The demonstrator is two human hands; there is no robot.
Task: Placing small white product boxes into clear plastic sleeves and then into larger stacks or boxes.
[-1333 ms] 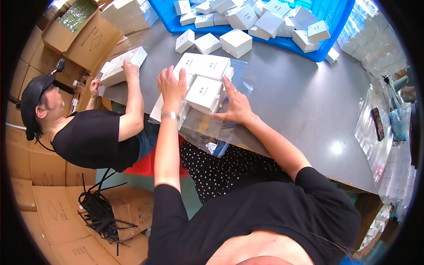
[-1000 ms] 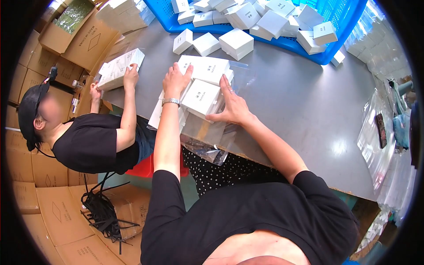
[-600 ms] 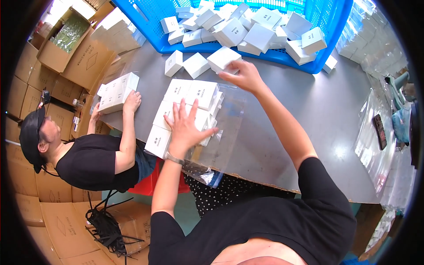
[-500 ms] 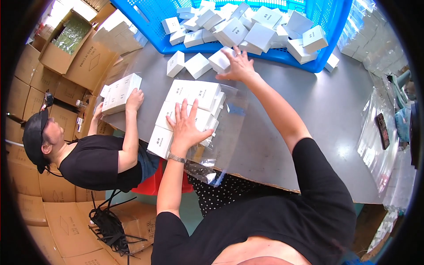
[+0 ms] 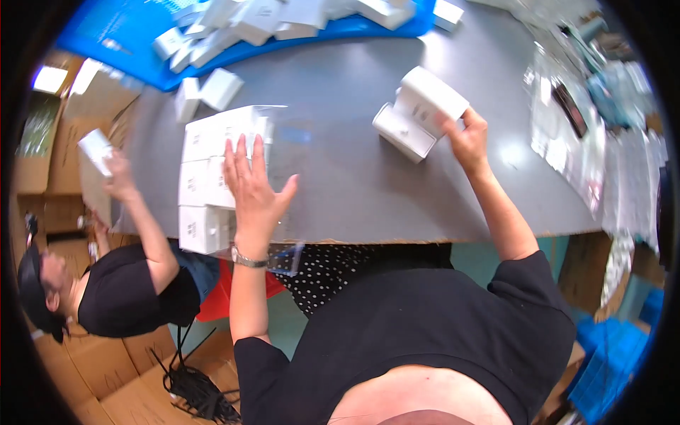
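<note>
My left hand [image 5: 255, 184] rests with spread fingers on a block of white boxes [image 5: 202, 173], set in rows on the table. Clear plastic film [image 5: 287, 131] shows beside and under that block. Out to the right, my right hand [image 5: 464, 138] grips a small white box [image 5: 428, 95] at its right end, fingers partly hidden behind it. Against its lower left side is another white box-shaped piece [image 5: 404, 131] with a rimmed face. Whether this is a separate box or part of the held one, I cannot tell.
A blue basket [image 5: 283, 49] of loose white boxes stands at the far left, with two boxes [image 5: 221, 88] before it. Plastic bags [image 5: 559, 142] and a dark phone-like object [image 5: 569, 110] lie at the right. Another person [image 5: 134, 276] at the left holds a white box.
My right hand has left the basket's edge and moved right, with a white box in it. My left hand stays on the block. The view has swung right; the other person has raised a box.
</note>
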